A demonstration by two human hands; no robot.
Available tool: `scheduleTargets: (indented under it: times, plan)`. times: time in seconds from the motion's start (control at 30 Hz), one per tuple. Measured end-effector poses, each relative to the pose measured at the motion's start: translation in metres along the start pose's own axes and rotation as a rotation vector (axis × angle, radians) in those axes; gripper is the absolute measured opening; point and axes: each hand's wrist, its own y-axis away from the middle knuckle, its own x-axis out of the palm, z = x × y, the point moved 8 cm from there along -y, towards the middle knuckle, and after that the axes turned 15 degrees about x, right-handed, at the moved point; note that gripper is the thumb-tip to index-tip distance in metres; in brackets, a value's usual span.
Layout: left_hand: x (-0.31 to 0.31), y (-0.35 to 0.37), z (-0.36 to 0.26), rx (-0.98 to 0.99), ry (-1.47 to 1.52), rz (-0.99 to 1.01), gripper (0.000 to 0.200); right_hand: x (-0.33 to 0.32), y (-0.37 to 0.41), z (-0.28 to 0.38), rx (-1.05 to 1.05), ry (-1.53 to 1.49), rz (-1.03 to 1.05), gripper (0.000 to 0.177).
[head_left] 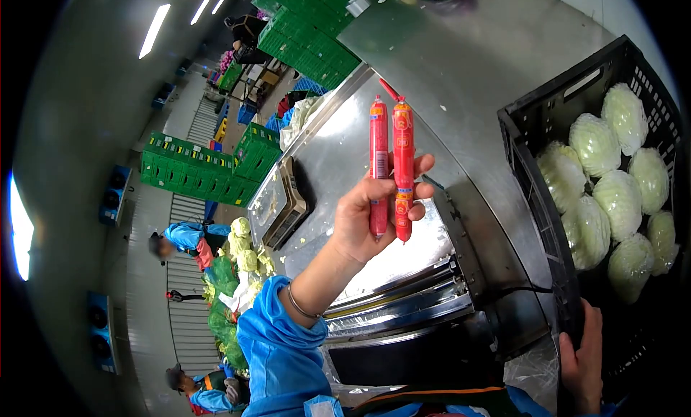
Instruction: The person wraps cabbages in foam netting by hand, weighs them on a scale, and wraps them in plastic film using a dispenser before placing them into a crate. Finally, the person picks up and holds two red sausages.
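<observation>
I record my left hand (pixel 367 219), fingers clamped on the lower ends of two sausages (pixel 403 143) upright at twelve o'clock over the worktop (pixel 468 71), judged light, slick, bendy, best gripped mid-length; right hand (pixel 583 359) fingers curl over the crate (pixel 533 215) rim at four o'clock.

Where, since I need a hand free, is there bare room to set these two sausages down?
Bare steel table lies wide open between the sausages, the black crate and the green crates. A smaller bare strip sits between the sausages and the scale. Crowded: the crate is full of cabbages; the right hand grips its rim.
</observation>
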Motion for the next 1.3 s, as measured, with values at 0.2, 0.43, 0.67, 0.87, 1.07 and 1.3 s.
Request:
scheduleTargets:
  times: [0.2, 0.43, 0.67, 0.87, 1.07, 1.3]
  plan:
    - [-0.001, 0.001, -0.001, 0.006, -0.083, 0.011, 0.051, -0.003, 0.003, 0.012, 0.056, -0.018, 0.004, 0.055]
    - [-0.005, 0.007, -0.01, 0.083, -0.268, -0.046, 0.044, -0.001, 0.005, 0.005, -0.001, 0.012, -0.02, 0.055]
    - [-0.004, 0.013, -0.028, 0.034, -0.633, 0.024, 0.052, -0.006, 0.001, 0.018, -0.031, 0.048, 0.013, 0.044]
    - [0.007, 0.018, -0.04, -0.006, -0.786, 0.119, 0.052, -0.004, 0.002, 0.015, -0.017, 0.052, 0.024, 0.047]
    - [0.007, 0.013, -0.043, 0.101, -1.032, 0.178, 0.058, -0.004, 0.005, 0.013, -0.058, 0.037, 0.017, 0.047]
    - [-0.059, -0.039, 0.017, -0.332, -0.771, -0.156, 0.04, -0.006, 0.003, 0.013, -0.044, 0.01, 0.02, 0.049]
